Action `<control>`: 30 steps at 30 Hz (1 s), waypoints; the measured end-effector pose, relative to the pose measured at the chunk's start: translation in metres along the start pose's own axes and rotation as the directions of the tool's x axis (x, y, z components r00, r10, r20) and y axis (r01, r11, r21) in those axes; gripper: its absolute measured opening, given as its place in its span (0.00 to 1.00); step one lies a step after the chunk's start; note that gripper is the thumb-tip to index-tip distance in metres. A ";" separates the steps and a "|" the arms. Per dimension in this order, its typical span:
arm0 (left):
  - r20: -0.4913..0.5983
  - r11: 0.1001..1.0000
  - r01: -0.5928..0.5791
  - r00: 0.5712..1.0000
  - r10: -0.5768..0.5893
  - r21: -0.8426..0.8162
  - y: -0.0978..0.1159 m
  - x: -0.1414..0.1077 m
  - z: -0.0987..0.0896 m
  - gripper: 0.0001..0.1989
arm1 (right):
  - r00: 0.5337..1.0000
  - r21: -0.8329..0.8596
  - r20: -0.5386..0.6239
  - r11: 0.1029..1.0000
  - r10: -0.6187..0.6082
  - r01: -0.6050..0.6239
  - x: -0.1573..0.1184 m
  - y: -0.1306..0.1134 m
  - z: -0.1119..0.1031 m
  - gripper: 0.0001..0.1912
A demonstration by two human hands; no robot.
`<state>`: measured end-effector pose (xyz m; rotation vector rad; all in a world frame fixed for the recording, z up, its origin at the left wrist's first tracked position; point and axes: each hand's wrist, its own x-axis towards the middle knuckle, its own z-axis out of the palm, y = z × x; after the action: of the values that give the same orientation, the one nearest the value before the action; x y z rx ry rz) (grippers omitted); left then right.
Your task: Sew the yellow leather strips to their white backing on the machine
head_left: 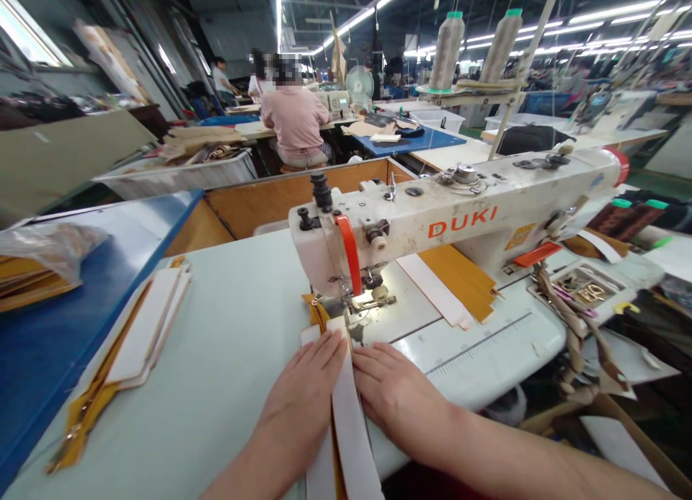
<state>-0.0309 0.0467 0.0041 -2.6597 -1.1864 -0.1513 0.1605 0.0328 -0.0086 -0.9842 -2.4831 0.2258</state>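
Observation:
A white-faced strip with mustard-yellow fabric [354, 435] runs from the near edge of the table up to the presser foot of a white sewing machine [465, 215]. My left hand [303, 392] lies over the strip's upper part, fingers stretched forward and pressed on it, holding it down rather than gripping. Against the strip's right edge rests my right hand [400, 388], its fingers extended and low on the machine bed. A yellow end of the piece shows left of the foot. The needle area is lit; the needle itself is hard to make out.
On the left lies a stack of white and yellow strips with a zipper [143, 327]. More yellow pieces [459, 277] lie under the machine arm. A parts tray [584, 287] holds metal rings at right. Thread cones [447, 52] stand behind. A person in pink [296, 118] sits farther back.

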 end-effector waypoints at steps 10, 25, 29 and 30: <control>-0.001 1.000 0.015 1.000 -0.015 0.001 0.004 0.006 -0.004 0.23 | 0.971 -0.095 -0.095 0.973 -0.220 0.211 0.014 0.017 -0.003 0.10; -0.119 0.999 0.003 0.993 -0.008 -0.044 0.010 0.010 0.014 0.24 | 0.908 -0.161 0.035 0.894 -0.418 0.418 0.024 0.037 -0.009 0.13; -0.183 0.995 0.026 0.982 -0.043 -0.098 0.007 0.024 0.019 0.23 | 0.912 -0.178 0.027 0.896 -0.409 0.407 0.027 0.050 -0.011 0.13; -0.187 0.992 0.033 0.981 -0.055 -0.119 0.007 0.027 0.020 0.23 | 0.914 -0.178 0.021 0.898 -0.405 0.402 0.028 0.053 -0.011 0.13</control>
<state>-0.0080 0.0667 -0.0118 -2.6445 -1.2080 -0.4838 0.1799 0.0901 -0.0050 -0.5056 -2.6568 -0.1416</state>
